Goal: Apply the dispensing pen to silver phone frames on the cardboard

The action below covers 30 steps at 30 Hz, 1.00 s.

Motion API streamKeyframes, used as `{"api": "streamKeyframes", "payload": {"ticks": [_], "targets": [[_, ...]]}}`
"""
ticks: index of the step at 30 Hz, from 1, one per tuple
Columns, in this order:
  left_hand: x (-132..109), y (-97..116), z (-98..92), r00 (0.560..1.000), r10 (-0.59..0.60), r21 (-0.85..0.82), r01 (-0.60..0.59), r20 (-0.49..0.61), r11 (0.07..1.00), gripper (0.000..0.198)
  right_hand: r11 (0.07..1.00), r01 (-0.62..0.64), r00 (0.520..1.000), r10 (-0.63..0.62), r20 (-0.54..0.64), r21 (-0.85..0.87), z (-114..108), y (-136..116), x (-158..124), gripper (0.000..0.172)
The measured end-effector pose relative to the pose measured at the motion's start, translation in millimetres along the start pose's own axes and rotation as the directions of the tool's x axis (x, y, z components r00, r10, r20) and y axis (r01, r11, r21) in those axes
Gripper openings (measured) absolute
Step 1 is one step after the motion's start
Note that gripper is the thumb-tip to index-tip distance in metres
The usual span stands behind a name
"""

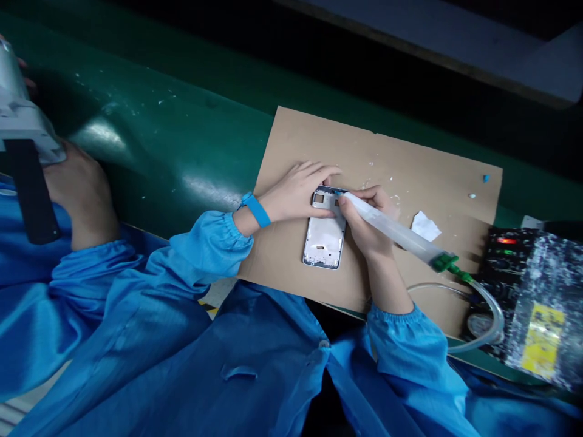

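A phone frame (323, 240), silvery with a dark rim and small cut-outs, lies flat on a sheet of cardboard (291, 139). My left hand (296, 191), with a blue band at its wrist, grips the upper part of the frame, thumb across its face and fingers bent around the top edge. In my right hand (367, 227) is a translucent dispensing syringe (394, 230), held like a pen. Its blue tip points at the frame's upper right corner; whether it touches cannot be made out. A green cap and a clear hose (496, 315) are attached to the syringe's rear end.
A scuffed black dispenser box (510, 267) with lit displays and a gauge stands at the right. On the cardboard lie a torn white scrap (426, 226) and small blue and white bits. At far left, a co-worker's hand (84, 188) holds a grey-white device (27, 124).
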<state>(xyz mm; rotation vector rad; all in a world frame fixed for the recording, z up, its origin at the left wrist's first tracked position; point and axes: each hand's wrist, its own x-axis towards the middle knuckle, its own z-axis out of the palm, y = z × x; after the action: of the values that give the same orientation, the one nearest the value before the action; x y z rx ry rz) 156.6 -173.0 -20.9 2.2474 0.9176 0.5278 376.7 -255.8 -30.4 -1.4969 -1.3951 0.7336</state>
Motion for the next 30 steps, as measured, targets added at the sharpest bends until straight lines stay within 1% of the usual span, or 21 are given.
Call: {"api": "streamKeyframes", "payload": {"ticks": [3, 11, 16, 22, 26, 30], "targets": [[0.5, 1.2, -0.7, 1.0, -0.004, 0.005, 0.004, 0.002, 1.0, 0.077, 1.0, 0.013, 1.0, -0.013, -0.01, -0.001, -0.1, 0.3, -0.1, 0.039], [1.0, 2.5, -0.9, 1.0, -0.01, 0.001, 0.01, 0.011, 1.0, 0.078, 0.998, -0.007, 1.0, 0.006, -0.015, -0.065, 0.3, 0.8, -0.7, 0.041], [1.0, 0.3, 0.1, 1.0, -0.01, 0.002, 0.01, 0.012, 1.0, 0.079, 1.0, -0.01, 1.0, 0.01, -0.009, -0.018, -0.3, -1.4, -0.2, 0.048], [1.2, -2.6, 1.7, 1.0, 0.007, -0.005, -0.007, 0.006, 1.0, 0.077, 1.0, 0.007, 1.0, -0.007, -0.009, -0.006, 0.0, -5.0, -0.3, 0.047], [1.4, -1.1, 1.5, 1.0, -0.004, -0.001, 0.004, 0.008, 1.0, 0.077, 1.0, -0.01, 1.0, 0.01, -0.012, -0.017, -0.1, -4.3, -0.2, 0.045], [1.6, -1.3, 1.9, 1.0, -0.011, -0.004, 0.011, 0.017, 1.0, 0.079, 1.0, -0.017, 1.0, 0.017, -0.012, -0.016, -0.9, -0.7, 0.0, 0.051]]}}
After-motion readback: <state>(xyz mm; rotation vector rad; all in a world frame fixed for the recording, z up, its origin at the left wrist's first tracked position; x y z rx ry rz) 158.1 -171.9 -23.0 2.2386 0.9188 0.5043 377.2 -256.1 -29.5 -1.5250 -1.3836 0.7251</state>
